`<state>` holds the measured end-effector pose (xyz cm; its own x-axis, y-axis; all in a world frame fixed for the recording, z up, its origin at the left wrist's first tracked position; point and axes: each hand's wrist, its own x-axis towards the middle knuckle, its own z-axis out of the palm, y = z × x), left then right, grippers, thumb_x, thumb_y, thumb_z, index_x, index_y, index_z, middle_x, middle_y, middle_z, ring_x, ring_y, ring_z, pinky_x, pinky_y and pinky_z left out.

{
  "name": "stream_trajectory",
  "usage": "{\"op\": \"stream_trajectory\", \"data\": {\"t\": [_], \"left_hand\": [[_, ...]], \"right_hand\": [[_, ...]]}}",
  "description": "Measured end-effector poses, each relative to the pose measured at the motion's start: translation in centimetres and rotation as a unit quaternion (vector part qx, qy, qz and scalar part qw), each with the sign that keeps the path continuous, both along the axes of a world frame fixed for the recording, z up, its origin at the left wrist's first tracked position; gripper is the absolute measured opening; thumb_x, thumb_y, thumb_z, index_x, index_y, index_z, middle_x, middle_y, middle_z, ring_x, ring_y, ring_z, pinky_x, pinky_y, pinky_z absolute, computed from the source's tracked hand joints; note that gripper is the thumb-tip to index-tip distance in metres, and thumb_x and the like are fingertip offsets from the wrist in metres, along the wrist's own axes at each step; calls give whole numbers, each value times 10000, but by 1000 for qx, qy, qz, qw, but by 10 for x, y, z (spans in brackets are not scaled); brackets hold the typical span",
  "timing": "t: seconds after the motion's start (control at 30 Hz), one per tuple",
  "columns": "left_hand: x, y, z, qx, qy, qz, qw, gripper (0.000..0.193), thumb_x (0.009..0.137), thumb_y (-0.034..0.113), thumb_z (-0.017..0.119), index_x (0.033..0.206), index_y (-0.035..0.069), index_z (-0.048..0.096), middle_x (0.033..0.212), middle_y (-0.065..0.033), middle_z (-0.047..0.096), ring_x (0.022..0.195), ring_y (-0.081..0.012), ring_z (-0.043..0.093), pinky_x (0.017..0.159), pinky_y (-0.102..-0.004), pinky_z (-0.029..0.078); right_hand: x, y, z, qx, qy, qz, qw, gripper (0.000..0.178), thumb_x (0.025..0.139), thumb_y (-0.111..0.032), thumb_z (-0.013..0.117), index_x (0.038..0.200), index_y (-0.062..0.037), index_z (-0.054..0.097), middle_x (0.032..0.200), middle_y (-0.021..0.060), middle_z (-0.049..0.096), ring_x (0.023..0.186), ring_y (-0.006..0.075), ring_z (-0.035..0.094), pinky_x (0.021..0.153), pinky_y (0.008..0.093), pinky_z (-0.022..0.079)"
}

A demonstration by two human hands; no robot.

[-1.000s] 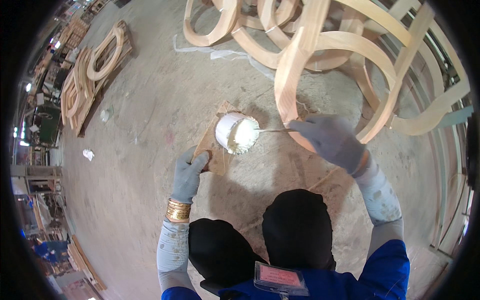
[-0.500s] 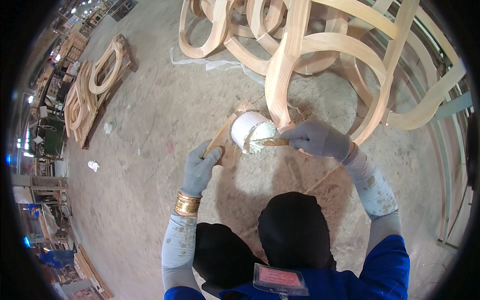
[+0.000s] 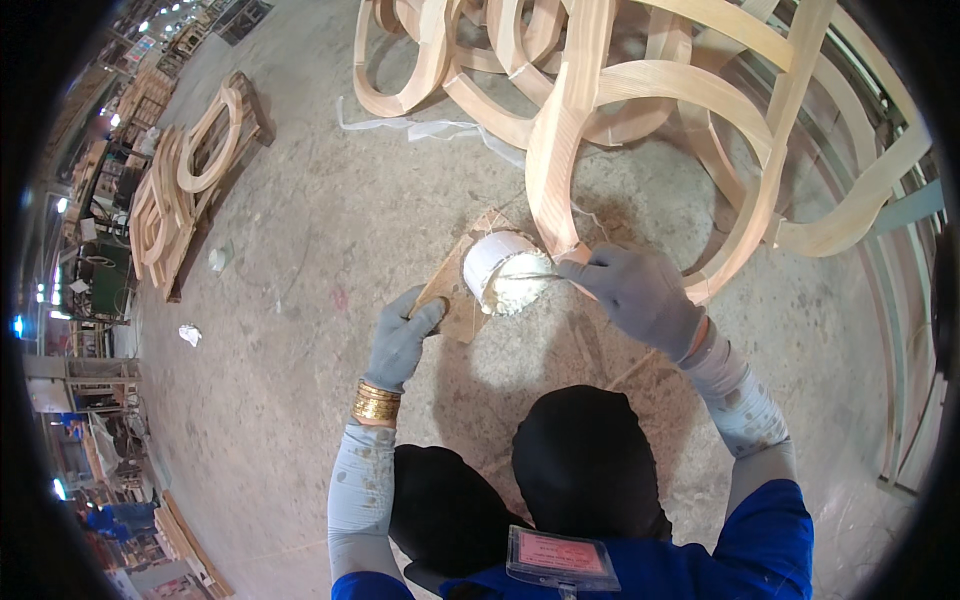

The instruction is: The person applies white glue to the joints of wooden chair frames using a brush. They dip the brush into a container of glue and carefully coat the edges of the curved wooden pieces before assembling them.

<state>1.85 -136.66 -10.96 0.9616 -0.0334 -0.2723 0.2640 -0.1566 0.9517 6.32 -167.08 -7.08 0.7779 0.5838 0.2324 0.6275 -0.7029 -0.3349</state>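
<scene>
My left hand (image 3: 398, 342), in a grey glove, is closed on the near-left edge of a thin wooden board (image 3: 458, 318). On the board sits a white tub (image 3: 484, 256), tipped so that its mouth faces right. Thick white paste (image 3: 520, 284) fills the mouth and coats the rim. My right hand (image 3: 640, 298), also gloved in grey, is closed round a narrow spatula (image 3: 545, 276), its handle mostly hidden by the fingers. The spatula's end lies against the paste; how deep it goes cannot be made out.
Curved wooden frames (image 3: 555, 150) stand just beyond the tub and to its right, one leg close to my right hand. Strips of clear wrap (image 3: 430, 128) lie on the concrete floor. More wooden ovals (image 3: 210, 140) are stacked at the far left, with a crumpled white scrap (image 3: 190, 334) nearer.
My right hand has turned and lifted slightly, and the spatula now shows edge-on at the paste. The tub's mouth is turned more into view. My left hand keeps its grip on the board.
</scene>
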Motion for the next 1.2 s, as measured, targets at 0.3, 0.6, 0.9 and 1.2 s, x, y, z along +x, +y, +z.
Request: {"op": "stream_trajectory", "data": {"t": [0.3, 0.6, 0.9, 1.2], "left_hand": [[4, 2, 0, -5, -9, 5, 1000, 378, 870, 250, 605, 1116, -37, 584, 928, -49, 631, 820, -136, 593, 730, -289, 497], [4, 1, 2, -9, -44, 19, 999, 291, 887, 165, 584, 1083, -49, 599, 893, -59, 631, 796, -120, 586, 716, -269, 499], [5, 3, 5, -8, -64, 27, 998, 306, 887, 160, 576, 1101, -58, 590, 909, -73, 634, 807, -147, 596, 733, -282, 498], [9, -2, 8, 20, -87, 33, 995, 318, 885, 170, 577, 1110, -54, 587, 910, -72, 630, 801, -139, 589, 726, -271, 494]], "right_hand": [[8, 2, 7, -58, -101, 37, 992, 252, 771, -132, 597, 1008, -157, 681, 726, 55, 523, 604, 218, 542, 528, 334, 460], [7, 8, -3, -71, -65, 37, 995, 233, 801, -141, 580, 1008, -155, 684, 731, 61, 545, 618, 217, 574, 526, 323, 471], [11, 3, 1, 9, 45, 39, 998, 239, 822, -106, 537, 1004, -157, 683, 730, 72, 584, 645, 238, 608, 592, 345, 489], [8, 5, -17, 201, 445, 15, 873, 254, 881, -128, 543, 1104, -54, 640, 735, 42, 605, 610, 115, 574, 597, 245, 476]]}}
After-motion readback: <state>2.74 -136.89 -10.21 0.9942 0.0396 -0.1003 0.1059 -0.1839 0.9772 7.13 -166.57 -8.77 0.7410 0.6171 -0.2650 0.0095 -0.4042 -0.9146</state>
